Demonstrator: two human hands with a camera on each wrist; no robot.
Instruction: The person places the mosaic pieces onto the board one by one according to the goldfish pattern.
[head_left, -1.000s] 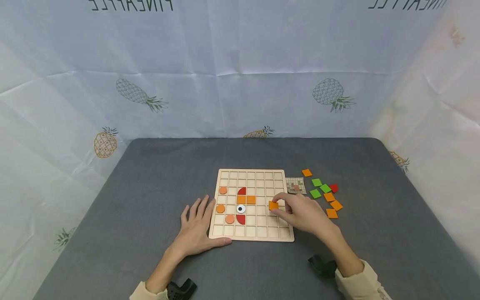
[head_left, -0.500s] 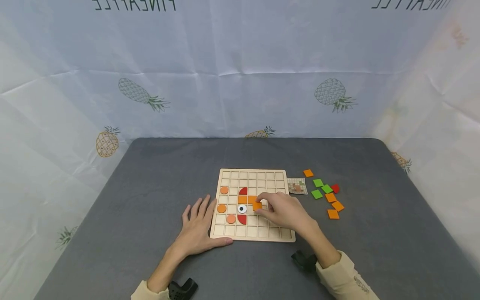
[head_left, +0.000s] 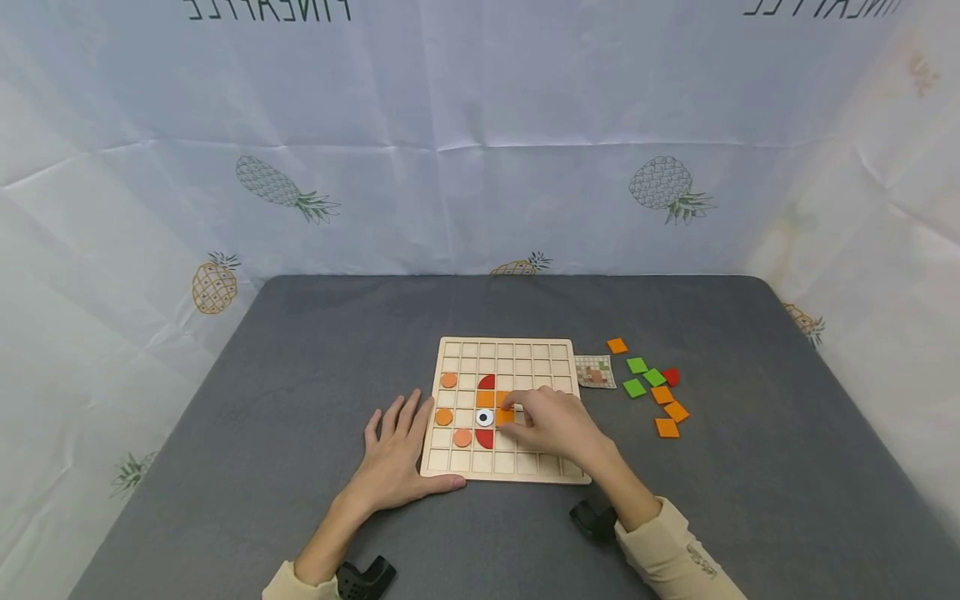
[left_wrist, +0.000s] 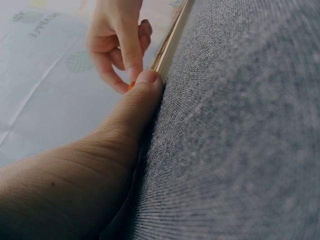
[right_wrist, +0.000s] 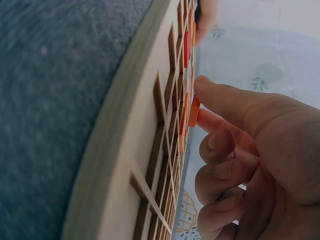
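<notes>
The right hand [head_left: 551, 423] pinches an orange square [head_left: 505, 417] between thumb and forefinger, its other fingers loosely curled. The square is over the board [head_left: 553, 469], just to the right of the eye piece [head_left: 484, 417] at the fingertips. In the right wrist view it stands a little proud of the grid, so it seems not yet let go; whether it sits in its cell, I cannot tell.

The left hand [head_left: 392, 462] grasps nothing: its fingers are spread beside the board's left side, and its thumb touches the near edge.

The pattern looks about half laid. Between the two hands, three discs [head_left: 444, 417], two red quarters [head_left: 484, 439] and the eye piece lie in cells, and two more squares [head_left: 485, 399] lie just beyond the right fingertips. The right hand hides some cells behind it.

Left over, to the right of the right hand on the table [head_left: 360, 333], are four orange tiles [head_left: 667, 428], three green tiles [head_left: 634, 389] and one red piece [head_left: 671, 377]. A card [head_left: 595, 372] with a small coloured grid lies just beyond that hand, beside the board; its details are too small to compare.
</notes>
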